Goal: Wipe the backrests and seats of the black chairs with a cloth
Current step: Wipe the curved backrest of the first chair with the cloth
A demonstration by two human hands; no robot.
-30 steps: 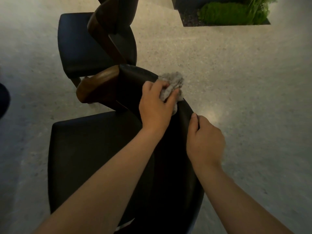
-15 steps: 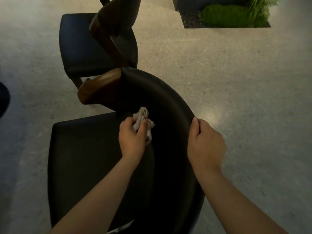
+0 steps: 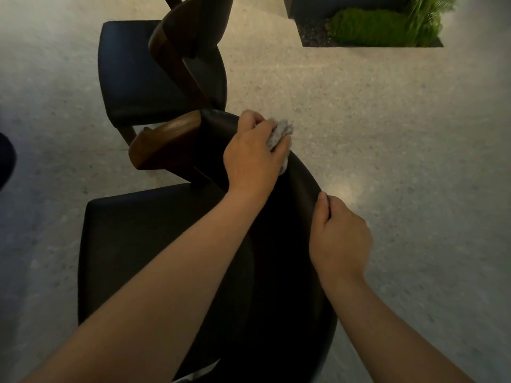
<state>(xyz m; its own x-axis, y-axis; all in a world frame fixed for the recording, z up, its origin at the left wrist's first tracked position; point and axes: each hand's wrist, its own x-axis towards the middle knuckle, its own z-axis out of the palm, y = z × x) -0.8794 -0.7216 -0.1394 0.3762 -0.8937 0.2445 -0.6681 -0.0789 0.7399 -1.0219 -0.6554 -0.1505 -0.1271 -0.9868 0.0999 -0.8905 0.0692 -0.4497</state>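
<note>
left hand (image 3: 253, 154) balls cloth (image 3: 279, 131) onto backrest (image 3: 302, 179) top for scrub pressure; right hand (image 3: 339, 236) just behind grips the rim, probably steadying it.

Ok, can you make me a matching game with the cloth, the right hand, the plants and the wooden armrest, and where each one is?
Things:
1. cloth
2. right hand
3. plants
4. armrest

Places:
A. top right corner of the picture
B. gripping the edge of the backrest
C. sticking out from the backrest's end
D. bunched up in the left hand

Pairs: 1-D, 2-B, 3-A, 4-C
</note>
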